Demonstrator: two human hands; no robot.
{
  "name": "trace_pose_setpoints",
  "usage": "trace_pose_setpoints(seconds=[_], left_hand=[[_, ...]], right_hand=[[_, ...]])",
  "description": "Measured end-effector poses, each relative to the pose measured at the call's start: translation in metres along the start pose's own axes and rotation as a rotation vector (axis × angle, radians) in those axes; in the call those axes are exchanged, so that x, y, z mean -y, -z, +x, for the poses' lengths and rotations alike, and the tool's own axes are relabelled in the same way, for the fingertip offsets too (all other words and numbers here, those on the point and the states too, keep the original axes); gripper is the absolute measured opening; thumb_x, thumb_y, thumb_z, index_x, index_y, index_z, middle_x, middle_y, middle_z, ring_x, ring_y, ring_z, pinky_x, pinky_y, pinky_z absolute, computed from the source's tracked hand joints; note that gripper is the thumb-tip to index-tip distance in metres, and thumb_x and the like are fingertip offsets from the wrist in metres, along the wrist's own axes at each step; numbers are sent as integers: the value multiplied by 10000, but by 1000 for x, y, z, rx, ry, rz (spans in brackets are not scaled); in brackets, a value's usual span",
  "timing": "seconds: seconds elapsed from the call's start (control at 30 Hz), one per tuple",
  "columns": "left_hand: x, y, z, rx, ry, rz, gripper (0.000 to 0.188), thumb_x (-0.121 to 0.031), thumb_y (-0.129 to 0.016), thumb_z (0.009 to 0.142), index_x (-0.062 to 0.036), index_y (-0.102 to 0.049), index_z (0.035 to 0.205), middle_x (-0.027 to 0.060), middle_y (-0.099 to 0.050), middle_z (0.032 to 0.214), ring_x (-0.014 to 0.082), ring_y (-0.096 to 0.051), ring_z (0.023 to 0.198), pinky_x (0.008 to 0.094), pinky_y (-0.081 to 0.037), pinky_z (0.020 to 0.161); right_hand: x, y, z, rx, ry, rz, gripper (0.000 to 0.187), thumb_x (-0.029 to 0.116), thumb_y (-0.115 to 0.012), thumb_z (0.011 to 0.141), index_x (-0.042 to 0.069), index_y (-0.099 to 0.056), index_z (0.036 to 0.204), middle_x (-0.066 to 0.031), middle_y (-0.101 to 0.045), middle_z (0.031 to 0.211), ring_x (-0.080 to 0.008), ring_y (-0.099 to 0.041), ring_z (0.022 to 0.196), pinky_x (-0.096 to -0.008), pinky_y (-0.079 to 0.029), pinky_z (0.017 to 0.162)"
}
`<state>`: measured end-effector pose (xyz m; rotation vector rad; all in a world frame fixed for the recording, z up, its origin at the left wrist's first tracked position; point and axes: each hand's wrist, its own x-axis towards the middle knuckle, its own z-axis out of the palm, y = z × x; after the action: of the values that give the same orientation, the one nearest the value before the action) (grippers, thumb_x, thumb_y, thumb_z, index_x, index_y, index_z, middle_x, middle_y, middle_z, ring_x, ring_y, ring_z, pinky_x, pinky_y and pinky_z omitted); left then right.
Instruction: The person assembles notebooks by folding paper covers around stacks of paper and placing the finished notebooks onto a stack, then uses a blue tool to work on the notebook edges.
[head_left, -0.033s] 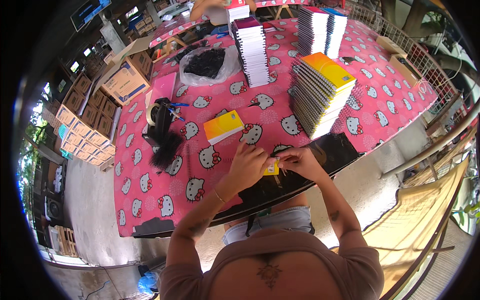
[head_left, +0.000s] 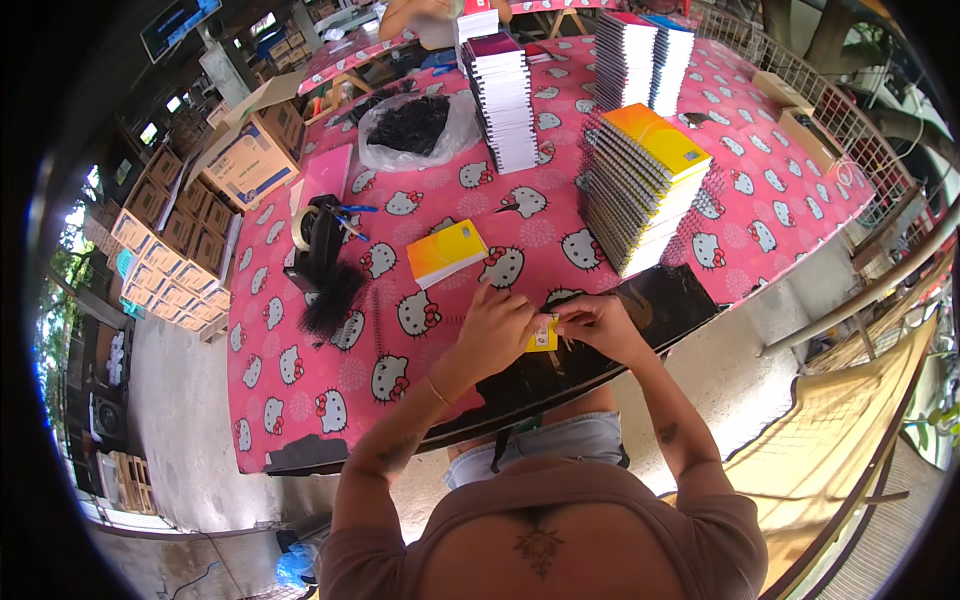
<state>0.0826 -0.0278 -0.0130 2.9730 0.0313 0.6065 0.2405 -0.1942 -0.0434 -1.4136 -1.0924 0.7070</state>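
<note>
At the near edge of the table, my left hand [head_left: 503,328] and my right hand [head_left: 601,324] meet over a small yellow notebook [head_left: 543,340]. Fingers of both are closed at its upper edge, with thumbs and fingertips pinched close together. Most of the notebook is hidden under my hands; only a yellow part with a small pale label shows. Beyond my left hand lies another yellow and orange notebook [head_left: 447,252], flat, with no coil visible. A loose dark spiral coil [head_left: 377,322] rests on the cloth left of my left hand.
A tall stack of yellow spiral notebooks [head_left: 648,190] stands right of my hands. Black coils [head_left: 335,304] lie beside a tape dispenser [head_left: 318,240] and blue pens [head_left: 356,209]. Farther back are a plastic bag of black pieces [head_left: 410,128], more notebook stacks [head_left: 502,105] and another person [head_left: 432,22].
</note>
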Motion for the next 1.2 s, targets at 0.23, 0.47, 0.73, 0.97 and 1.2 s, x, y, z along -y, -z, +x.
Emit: trace_pose_setpoints(seconds=[0.23,0.47,0.73,0.97,1.2], left_hand=[[-5,1,1,-115,-13,-133,190,-258,-682,899,-95,-663,995,36,-649,936,256,-627,902,476,-384,1022],[-3,-2,2,-131,-12,-190,216,-260,-717,860,-93,-639,974,50,-639,933,291,-625,886,455,-436,909],[-14,6,-2,-153,23,-106,215,-235,-712,861,-76,-650,992,89,-637,918,318,-635,806,423,-523,713],[-54,100,66,-275,226,-715,242,-171,-641,951,-23,-629,1142,145,-645,951,269,-674,895,388,-557,731],[-22,115,208,-355,-211,-884,375,-179,-661,942,-41,-626,1289,168,-670,1090,299,-665,987,388,-523,871]], right_hand=[[2,-15,-7,-130,-13,-42,166,-12,-714,873,-59,-701,1031,-69,-712,849,-81,-658,758,-247,-547,667],[-5,6,9,48,43,52,127,-20,-681,886,-42,-686,1011,-56,-697,837,-90,-653,746,-253,-531,682],[14,-18,10,-286,288,-451,126,10,-691,807,-1,-589,879,-92,-612,712,-268,-647,615,-332,-528,616],[121,-13,-14,-507,403,-138,467,97,-705,886,13,-558,1321,-141,-636,1158,-253,-630,1075,-346,-531,884],[187,97,14,-392,216,98,496,90,-623,956,-44,-498,1418,-114,-625,1298,-164,-571,1189,-316,-415,1060]])
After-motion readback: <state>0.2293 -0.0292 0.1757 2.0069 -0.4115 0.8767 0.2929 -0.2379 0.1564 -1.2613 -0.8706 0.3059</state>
